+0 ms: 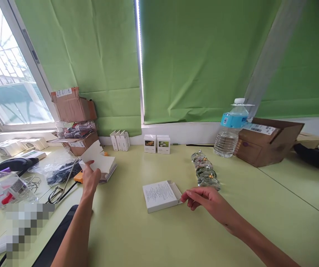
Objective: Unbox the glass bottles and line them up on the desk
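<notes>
the right hand curls loosely, perhaps touching the white box.

Window: flanked on one side by green blinds.
Water bottle: capped, set beside a cardboard carton.
Brown boxes: stacked near the window, plastic-wrapped items sandwiched between.

The left hand reaches out in front, with its wrist just behind it and the bare left arm running back from there. One finger sticks out ahead of that hand. Well over to its right, and a bit closer to the body, is the right hand. Its fingers curl loosely, pointing toward the left hand. The bare right arm slants back behind it.
</notes>
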Available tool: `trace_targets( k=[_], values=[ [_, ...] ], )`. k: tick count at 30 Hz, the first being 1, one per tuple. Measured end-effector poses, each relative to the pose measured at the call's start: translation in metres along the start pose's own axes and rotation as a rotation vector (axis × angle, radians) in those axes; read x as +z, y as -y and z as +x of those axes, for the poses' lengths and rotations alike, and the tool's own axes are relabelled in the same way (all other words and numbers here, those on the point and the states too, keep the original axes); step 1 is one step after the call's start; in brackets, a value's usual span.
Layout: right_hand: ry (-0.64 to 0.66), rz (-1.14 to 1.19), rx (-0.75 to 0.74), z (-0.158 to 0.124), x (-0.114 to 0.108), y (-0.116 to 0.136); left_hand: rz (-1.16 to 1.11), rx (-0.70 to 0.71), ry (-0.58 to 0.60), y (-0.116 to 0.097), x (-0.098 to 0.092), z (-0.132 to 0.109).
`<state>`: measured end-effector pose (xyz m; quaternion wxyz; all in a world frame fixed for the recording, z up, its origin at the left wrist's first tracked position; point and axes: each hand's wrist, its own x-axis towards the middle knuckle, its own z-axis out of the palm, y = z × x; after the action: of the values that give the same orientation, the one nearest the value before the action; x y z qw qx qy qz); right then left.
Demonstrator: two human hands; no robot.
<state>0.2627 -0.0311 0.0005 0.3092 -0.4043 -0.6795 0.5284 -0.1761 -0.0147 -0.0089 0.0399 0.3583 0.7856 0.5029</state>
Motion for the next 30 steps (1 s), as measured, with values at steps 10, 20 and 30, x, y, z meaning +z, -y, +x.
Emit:
trace_targets(
  k=[10, 20, 30],
  values=[
    [0.035, -0.089, 0.005, -0.006, 0.004, 0.008, 0.432, -0.024, 0.125, 0.000, 0.003, -0.007],
    [0.064, -0.133, -0.019, -0.002, 0.005, 0.000, 0.674, -0.009, 0.120, -0.005, 0.001, -0.015],
    [0.064, -0.223, -0.020, -0.004, 0.008, -0.001, 0.769, 0.158, -0.071, -0.031, -0.007, -0.031]
  ],
)
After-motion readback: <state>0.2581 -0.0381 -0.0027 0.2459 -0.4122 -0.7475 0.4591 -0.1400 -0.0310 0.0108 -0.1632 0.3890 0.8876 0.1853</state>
